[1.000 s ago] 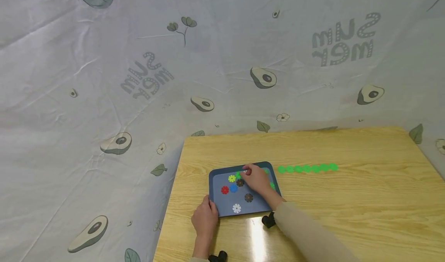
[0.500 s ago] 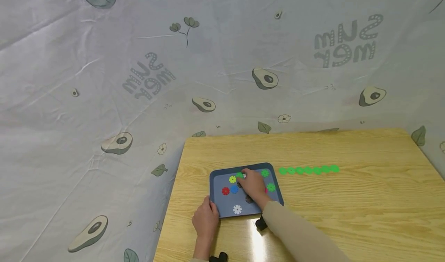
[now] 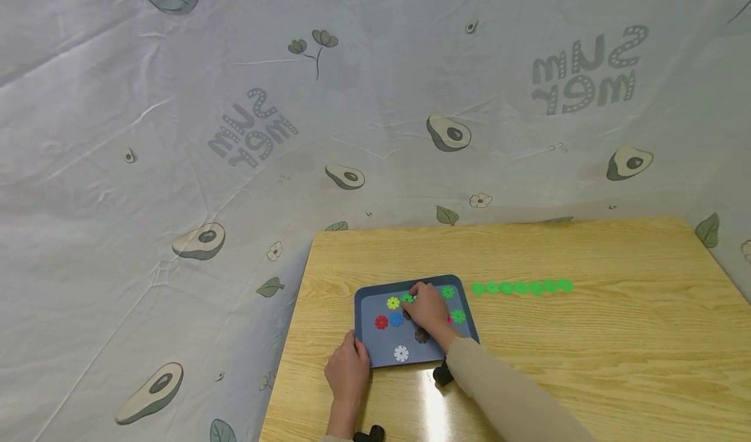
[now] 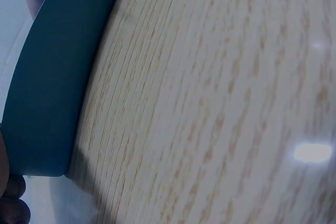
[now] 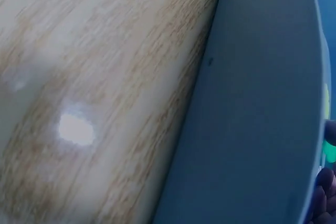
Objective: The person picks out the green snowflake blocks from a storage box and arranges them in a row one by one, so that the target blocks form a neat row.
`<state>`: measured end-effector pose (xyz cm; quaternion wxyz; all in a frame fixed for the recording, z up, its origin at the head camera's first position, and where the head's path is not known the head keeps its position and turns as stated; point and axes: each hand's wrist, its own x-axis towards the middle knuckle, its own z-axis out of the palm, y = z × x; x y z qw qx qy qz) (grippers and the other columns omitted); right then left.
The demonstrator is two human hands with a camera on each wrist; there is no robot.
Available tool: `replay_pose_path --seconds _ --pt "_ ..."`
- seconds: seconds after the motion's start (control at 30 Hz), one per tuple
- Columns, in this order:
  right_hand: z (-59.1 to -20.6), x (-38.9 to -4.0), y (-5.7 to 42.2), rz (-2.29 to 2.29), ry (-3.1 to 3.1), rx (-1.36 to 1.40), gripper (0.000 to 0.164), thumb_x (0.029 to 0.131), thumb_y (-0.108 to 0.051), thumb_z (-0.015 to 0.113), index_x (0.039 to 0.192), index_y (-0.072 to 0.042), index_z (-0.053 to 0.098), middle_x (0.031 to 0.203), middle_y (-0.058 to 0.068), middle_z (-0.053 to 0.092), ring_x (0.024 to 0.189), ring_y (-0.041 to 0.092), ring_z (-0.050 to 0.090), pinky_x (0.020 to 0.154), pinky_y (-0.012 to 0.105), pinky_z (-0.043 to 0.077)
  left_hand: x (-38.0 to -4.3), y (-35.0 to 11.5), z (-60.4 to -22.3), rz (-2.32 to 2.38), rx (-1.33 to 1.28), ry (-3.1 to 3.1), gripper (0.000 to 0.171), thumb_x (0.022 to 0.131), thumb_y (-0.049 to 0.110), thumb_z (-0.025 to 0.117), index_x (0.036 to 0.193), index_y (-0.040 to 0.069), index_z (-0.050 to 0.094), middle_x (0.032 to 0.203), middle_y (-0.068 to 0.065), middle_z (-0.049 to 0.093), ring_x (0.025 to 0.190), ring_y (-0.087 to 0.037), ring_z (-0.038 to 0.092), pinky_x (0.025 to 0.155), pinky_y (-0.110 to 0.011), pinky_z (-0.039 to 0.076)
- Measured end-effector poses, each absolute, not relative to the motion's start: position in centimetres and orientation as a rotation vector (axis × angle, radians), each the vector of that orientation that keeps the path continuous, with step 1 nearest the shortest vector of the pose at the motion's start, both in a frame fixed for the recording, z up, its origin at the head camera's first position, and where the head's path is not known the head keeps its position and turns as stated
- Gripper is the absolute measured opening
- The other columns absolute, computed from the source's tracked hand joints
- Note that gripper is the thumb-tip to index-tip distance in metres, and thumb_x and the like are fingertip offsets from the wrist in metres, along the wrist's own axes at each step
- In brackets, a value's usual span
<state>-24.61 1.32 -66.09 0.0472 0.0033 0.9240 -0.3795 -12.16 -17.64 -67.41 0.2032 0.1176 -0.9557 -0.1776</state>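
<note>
Fingers of the right hand (image 3: 424, 310) are bent in, tips close together right at a green disc (image 3: 407, 298), can't tell if they've really got hold of it.
That disc is in the far half of the blue-grey tray (image 3: 373, 343), lower middle of the frame; tray's long axis runs left-right, right end angled slightly up the frame. Yellow disc (image 3: 393, 303) is just left of the green one, red disc (image 3: 381, 323) and blue disc (image 3: 396, 319) nearer, white disc (image 3: 401, 353) by the near edge. The right hand and wrist partly cover a brown disc (image 3: 422, 336) and a pink one. Row of green discs (image 3: 521, 288) runs left-right on the bench (image 3: 616, 344), right of the tray. Right sleeve (image 3: 510, 393) slants in from lower right; left hand (image 3: 347, 370) grips the tray's near-left edge, thumb up.
</note>
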Motion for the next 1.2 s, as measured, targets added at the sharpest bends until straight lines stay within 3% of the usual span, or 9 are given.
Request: replay_pose_path --seconds 0.37,0.67,1.03,1.2 --pt "-66.0 -24.2 3.0 -1.446 2.730 -0.026 0.016 0.088 -0.012 0.081 0.097 -0.008 0.070 0.079 -0.002 0.063 0.069 0.015 0.057 0.066 0.035 0.046 -11.8 -17.4 -67.5 -0.503 0.313 -2.665 0.017 0.092 0.012 0.070 0.106 0.003 0.076 0.068 -0.012 0.069 0.044 -0.024 0.056 0.039 -0.040 0.038" --pt "-63.5 -24.9 6.3 -1.550 2.774 -0.138 0.015 0.090 -0.013 0.080 0.100 -0.006 0.071 0.084 0.000 0.068 0.074 0.014 0.065 0.070 0.035 0.051 -11.9 -17.5 -67.2 -0.515 0.314 -2.659 0.018 0.092 0.012 0.072 0.107 0.002 0.076 0.068 -0.014 0.069 0.045 -0.027 0.056 0.040 -0.043 0.039" --pt "-61.6 -25.7 18.3 -1.575 2.818 0.049 0.026 0.101 -0.021 0.068 0.116 0.001 0.068 0.101 0.014 0.068 0.090 0.028 0.067 0.075 0.034 0.051 -12.0 -17.4 -67.0 -0.519 0.309 -2.654 0.017 0.091 0.011 0.071 0.106 0.002 0.075 0.065 -0.013 0.067 0.043 -0.025 0.054 0.039 -0.043 0.038" --pt "-62.4 -25.2 25.3 -1.492 2.869 0.215 0.035 0.104 -0.028 0.064 0.122 0.002 0.066 0.105 0.015 0.068 0.091 0.025 0.065 0.072 0.028 0.049 -12.1 -17.4 -67.1 -0.524 0.320 -2.661 0.017 0.091 0.011 0.071 0.106 0.002 0.075 0.067 -0.014 0.068 0.044 -0.027 0.055 0.040 -0.044 0.039"
